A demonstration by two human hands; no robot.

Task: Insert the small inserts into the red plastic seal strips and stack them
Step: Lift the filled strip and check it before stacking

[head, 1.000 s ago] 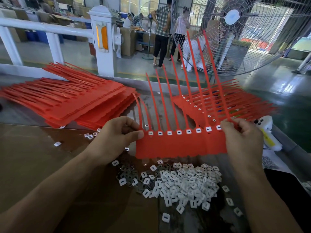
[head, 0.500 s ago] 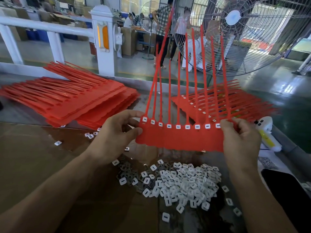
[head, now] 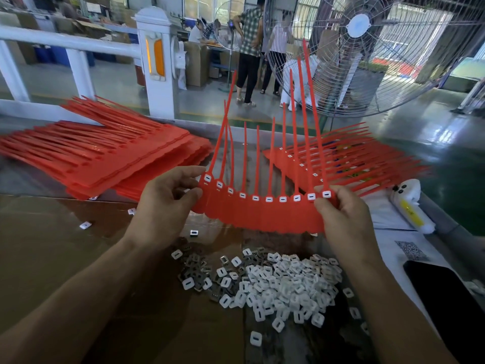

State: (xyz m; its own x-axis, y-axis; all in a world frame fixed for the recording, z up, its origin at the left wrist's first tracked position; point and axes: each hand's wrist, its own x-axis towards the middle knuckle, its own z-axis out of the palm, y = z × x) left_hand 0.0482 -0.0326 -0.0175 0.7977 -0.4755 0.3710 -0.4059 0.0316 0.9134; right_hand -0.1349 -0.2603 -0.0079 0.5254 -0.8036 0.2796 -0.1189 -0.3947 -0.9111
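A red seal strip sheet [head: 265,214] is held up above the worktop [head: 52,258] between both hands, its thin tails pointing upward and fanning apart. The left hand [head: 168,206] pinches the sheet's left edge, thumb and fingers [head: 189,173] clamped on the plastic; the right hand [head: 343,219] grips the right edge, its fingers curled round the sheet's end. A row of white inserts [head: 269,199] is seated in the sheet's sockets — one at the base of each tail.

Below the sheet, a loose heap of white inserts [head: 283,285] lies on the worktop, mixed on its left with small grey metal pieces [head: 194,269]. A few stray inserts are scattered nearby. To the left, a stack of red sheets [head: 110,164] lies flat; a second stack, with inserts fitted [head: 341,158], lies behind the held sheet to the right. A dark phone [head: 446,298] and a white bottle [head: 409,206] are seen at the right edge — a large fan [head: 367,48] stands beyond.
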